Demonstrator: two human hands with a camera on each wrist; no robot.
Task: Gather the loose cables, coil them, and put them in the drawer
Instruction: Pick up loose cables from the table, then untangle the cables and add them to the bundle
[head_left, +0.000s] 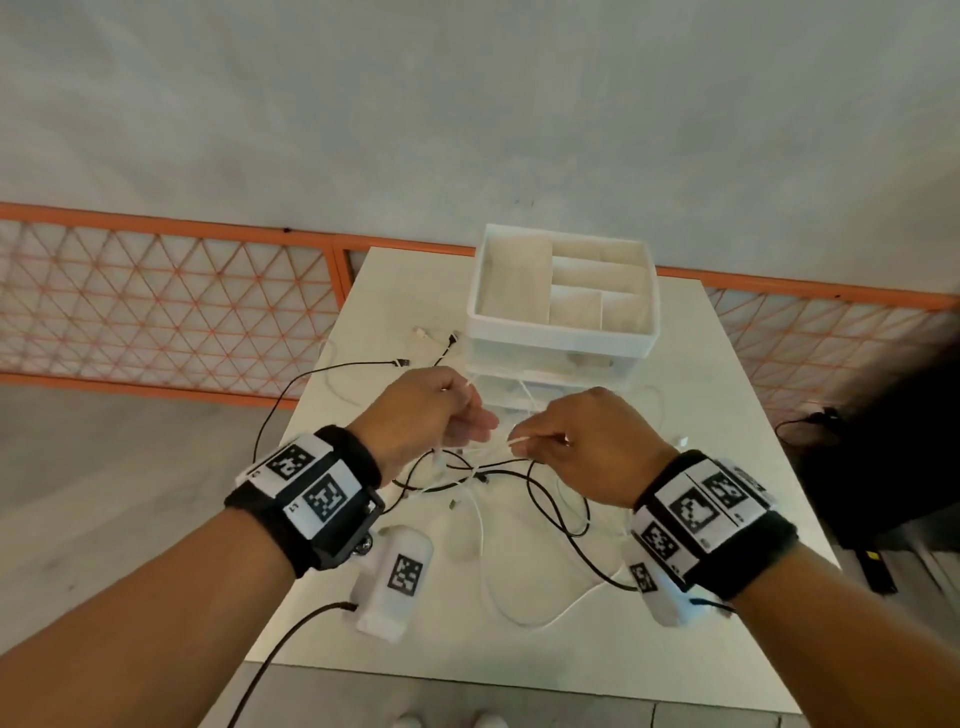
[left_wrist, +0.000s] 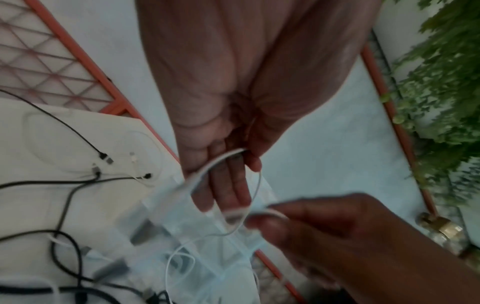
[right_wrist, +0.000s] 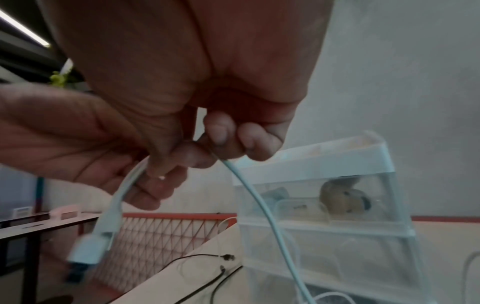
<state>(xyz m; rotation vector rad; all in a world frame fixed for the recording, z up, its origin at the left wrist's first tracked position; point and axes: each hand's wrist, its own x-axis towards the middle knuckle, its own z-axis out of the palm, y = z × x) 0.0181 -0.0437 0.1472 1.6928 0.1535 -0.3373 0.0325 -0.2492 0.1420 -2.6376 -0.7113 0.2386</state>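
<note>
Both hands are raised over the white table (head_left: 675, 649), close together, sharing one white cable (right_wrist: 259, 197). The left hand (head_left: 431, 415) grips it between thumb and fingers; its plug end (right_wrist: 87, 248) dangles below that hand. The right hand (head_left: 587, 441) pinches the same cable with curled fingers. Other black cables (head_left: 561, 525) and white cables (head_left: 519, 613) lie tangled on the table under the hands. The clear drawer unit (head_left: 561, 322) stands just behind, its top tray (head_left: 519, 327) divided.

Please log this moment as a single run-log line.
step: coiling | left hand: holds white cable | right hand: pinches same cable | black cables: loose on table | drawer unit: behind
</note>
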